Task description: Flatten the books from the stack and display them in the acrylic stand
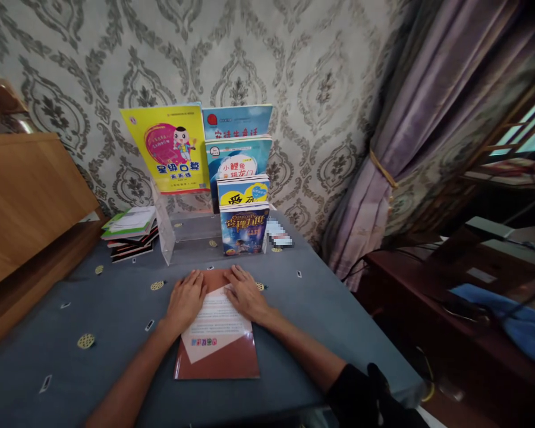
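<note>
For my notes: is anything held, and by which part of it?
Left hand and right hand lie over the far corners of the brown book; whether they grip it cannot be told.

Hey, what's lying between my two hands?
In the head view, the brown book lies between the left hand and the right hand, which both touch it.

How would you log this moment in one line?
left hand: on brown book, upper left; right hand: on brown book, upper right; brown book: flat on table; clear rack: beyond, holding standing books
</note>
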Action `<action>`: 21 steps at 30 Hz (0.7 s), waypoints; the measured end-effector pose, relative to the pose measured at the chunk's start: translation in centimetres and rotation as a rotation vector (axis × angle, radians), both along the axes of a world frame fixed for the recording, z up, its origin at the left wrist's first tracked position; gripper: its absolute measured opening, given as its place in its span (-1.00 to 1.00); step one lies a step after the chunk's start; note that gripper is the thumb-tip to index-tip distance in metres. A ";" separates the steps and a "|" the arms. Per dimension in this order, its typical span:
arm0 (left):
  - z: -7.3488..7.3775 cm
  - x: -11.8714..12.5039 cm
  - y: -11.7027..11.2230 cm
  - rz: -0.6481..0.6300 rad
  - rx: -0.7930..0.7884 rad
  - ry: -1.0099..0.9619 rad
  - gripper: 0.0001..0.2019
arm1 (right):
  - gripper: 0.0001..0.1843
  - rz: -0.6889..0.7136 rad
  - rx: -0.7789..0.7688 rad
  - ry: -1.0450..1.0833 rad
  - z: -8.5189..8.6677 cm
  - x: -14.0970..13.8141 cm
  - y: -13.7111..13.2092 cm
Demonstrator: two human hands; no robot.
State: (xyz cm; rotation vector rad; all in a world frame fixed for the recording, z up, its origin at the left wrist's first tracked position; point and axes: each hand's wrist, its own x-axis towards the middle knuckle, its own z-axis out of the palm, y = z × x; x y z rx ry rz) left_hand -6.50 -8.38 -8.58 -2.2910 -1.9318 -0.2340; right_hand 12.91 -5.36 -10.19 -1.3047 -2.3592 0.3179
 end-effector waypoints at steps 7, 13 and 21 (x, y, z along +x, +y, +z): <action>-0.1 0.3 0.0 -0.025 0.007 0.001 -0.58 | -0.57 0.052 -0.115 0.257 1.2 3.0 2.2; 0.0 1.5 0.3 -0.139 -0.009 -0.023 -0.55 | -0.59 0.003 -0.142 0.383 0.8 3.8 3.3; 0.9 4.4 1.8 -0.320 -0.121 -0.046 -0.53 | -0.61 -0.027 -0.168 0.472 0.5 4.0 4.6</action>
